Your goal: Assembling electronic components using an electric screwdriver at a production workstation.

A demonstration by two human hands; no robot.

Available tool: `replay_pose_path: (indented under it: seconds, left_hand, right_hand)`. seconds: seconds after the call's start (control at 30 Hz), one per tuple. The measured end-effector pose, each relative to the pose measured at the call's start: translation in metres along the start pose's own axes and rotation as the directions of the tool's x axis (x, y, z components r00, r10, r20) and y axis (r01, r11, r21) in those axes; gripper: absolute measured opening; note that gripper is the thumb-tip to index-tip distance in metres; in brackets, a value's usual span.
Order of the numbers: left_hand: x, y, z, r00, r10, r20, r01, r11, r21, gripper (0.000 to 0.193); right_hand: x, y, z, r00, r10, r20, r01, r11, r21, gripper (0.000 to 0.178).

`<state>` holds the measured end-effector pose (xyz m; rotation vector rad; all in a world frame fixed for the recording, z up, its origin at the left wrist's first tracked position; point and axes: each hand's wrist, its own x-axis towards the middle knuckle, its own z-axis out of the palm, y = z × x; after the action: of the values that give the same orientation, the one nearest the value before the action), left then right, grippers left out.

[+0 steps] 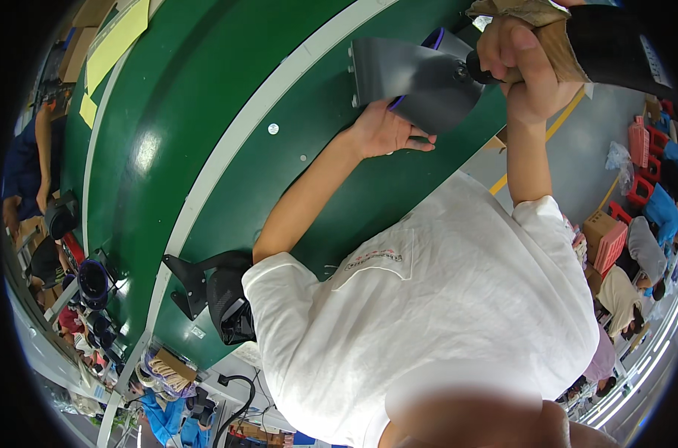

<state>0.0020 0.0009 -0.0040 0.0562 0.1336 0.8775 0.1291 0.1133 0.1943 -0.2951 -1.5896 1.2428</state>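
Observation:
A dark grey curved shell [425, 82] with a purple-edged ring [434, 37] is tilted over the green table. My left hand [383, 133] steadies it from the near side; some fingers are hidden by the shell, others show along its lower edge. My right hand [524, 63] is closed round a power screwdriver with a brown wrapped grip [566, 45] and a black body [615, 46]. Its black nose [479, 67] points left at the shell's side, close to a small dark fastener [459, 72]. Whether the tip touches is too small to tell.
A pale rail [227, 123] runs along the green bench [279, 179]. By my left elbow lie a black bracket [197, 280] and a black bagged part [230, 306]. Yellow sheets [119, 45] lie at far left. Other people work at both sides; red stools [641, 190] stand at right.

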Motion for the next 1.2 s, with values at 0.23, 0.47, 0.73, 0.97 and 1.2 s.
replay_pose_path:
  seconds: [0.23, 0.47, 0.73, 0.97, 1.2]
  left_hand:
    - [-0.017, 0.015, 0.028, 0.955, 0.062, -0.291, -0.060, 0.998, 0.018, 0.066]
    - [-0.073, 0.111, 0.054, 0.564, 0.741, -0.365, -0.044, 0.468, 0.883, 0.067]
    - [-0.221, 0.311, 0.021, 0.191, 0.946, -0.261, 0.140, 0.237, 0.961, 0.048]
    - [-0.076, 0.356, 0.090, 0.450, 0.611, 0.652, 0.653, -0.723, 0.226, 0.043]
    - [0.016, 0.402, 0.069, 0.391, 0.808, 0.441, 0.549, -0.589, 0.593, 0.070]
  right_hand:
    - [-0.006, 0.003, 0.009, 0.998, -0.022, 0.055, 0.019, 0.998, 0.057, 0.050]
    - [-0.016, 0.020, -0.046, 0.980, -0.067, -0.186, 0.100, 0.979, 0.177, 0.046]
    - [-0.048, 0.065, -0.093, 0.915, 0.149, -0.376, -0.108, 0.986, 0.126, 0.063]
    - [-0.057, 0.078, -0.104, 0.896, 0.256, -0.363, -0.215, 0.965, 0.151, 0.097]
    - [-0.061, 0.083, -0.107, 0.865, 0.320, -0.386, -0.255, 0.944, 0.211, 0.102]
